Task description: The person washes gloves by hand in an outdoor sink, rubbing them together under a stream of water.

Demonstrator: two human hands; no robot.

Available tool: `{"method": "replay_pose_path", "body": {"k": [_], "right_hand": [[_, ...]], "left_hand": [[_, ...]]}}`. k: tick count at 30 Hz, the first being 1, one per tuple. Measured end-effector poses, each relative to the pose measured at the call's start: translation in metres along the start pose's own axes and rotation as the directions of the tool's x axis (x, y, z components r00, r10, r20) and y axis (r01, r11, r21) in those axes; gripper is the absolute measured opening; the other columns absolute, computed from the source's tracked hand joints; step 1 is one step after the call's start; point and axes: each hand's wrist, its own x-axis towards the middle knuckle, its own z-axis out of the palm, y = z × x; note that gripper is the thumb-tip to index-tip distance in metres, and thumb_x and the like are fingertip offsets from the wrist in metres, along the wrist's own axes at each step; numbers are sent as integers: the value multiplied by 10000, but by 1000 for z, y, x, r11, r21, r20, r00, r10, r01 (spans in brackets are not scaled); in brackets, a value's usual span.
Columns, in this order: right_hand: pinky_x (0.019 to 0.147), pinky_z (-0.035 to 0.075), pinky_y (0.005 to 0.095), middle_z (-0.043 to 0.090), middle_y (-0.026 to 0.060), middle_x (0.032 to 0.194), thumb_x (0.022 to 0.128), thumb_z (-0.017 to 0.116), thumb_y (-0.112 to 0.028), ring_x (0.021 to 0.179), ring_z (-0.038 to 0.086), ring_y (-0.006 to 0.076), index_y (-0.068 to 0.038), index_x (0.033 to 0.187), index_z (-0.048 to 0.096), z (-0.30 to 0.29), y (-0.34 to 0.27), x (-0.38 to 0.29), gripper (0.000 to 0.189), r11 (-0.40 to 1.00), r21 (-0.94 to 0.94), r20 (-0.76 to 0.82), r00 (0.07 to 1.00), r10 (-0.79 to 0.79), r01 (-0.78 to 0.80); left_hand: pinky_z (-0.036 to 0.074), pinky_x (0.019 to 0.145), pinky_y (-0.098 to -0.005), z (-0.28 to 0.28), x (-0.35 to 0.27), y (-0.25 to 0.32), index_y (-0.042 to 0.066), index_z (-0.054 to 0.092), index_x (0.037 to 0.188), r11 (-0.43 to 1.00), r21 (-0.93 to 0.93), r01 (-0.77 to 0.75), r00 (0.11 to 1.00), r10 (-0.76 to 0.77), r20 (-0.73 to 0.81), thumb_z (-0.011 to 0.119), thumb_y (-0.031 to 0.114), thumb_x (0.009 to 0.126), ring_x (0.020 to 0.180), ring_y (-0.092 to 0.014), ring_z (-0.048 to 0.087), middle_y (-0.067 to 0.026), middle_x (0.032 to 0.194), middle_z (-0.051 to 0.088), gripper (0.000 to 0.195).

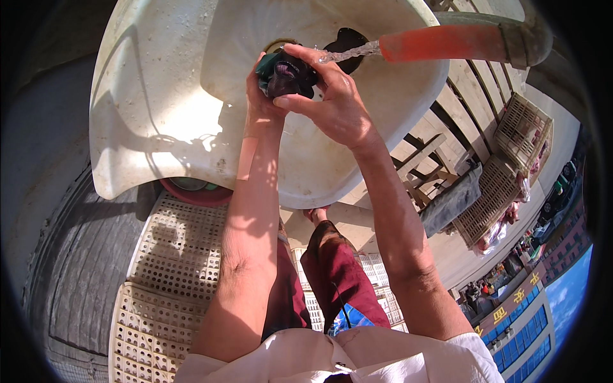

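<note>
Both hands are over a white sink (306, 167) with a stained basin. Between them is a wet, crumpled bundle of dark cloth (292, 84), with a dark green part on its left side. My left hand (266, 106) cups the bundle from the left and below. From the right, my right hand (337, 98) grips it between thumb and fingers. Water pours from a red hose end (440, 43) on the tap toward the back of my right hand. Another dark piece, apparently cloth (352, 40), lies in the basin behind the stream.
A ring-shaped drain (280, 44) shows behind my hands. Below the sink's left edge is a red basin (196, 192). Perforated plastic crates (177, 239) stand at lower left. To the right are wooden slats (471, 95) and slatted crates (488, 196) with bagged contents.
</note>
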Motion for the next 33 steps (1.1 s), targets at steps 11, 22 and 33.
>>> {"method": "replay_pose_path", "body": {"k": [11, 22, 33], "right_hand": [[873, 494, 283, 639, 89, 1109, 735, 721, 14, 987, 623, 170, -37, 1212, 580, -7, 10, 3, 500, 983, -184, -196, 980, -33, -3], [935, 446, 390, 562, 203, 1179, 745, 614, 36, 1078, 541, 386, 17, 1314, 443, -2, 5, 4, 595, 950, -268, -218, 951, -222, 160], [872, 503, 344, 584, 149, 1232, 767, 554, 123, 1037, 626, 286, -21, 1235, 515, 6, -1, -33, 492, 972, -149, -200, 957, -211, 183]], "left_hand": [[505, 908, -446, 14, 15, -5, 18, 536, 1199, 980, -190, 67, 990, -89, -113, 363, 613, 928, 1054, -285, 589, -156, 1140, 602, 677], [444, 999, -447, 24, -25, -32, 43, 459, 1318, 978, -168, -122, 991, 111, -74, 388, 654, 918, 1198, -268, 506, -110, 1284, 537, 734], [537, 860, -441, 34, -19, -16, -6, 544, 1155, 970, -203, 132, 991, -129, 26, 451, 754, 827, 908, -280, 627, -157, 1040, 623, 833]]}}
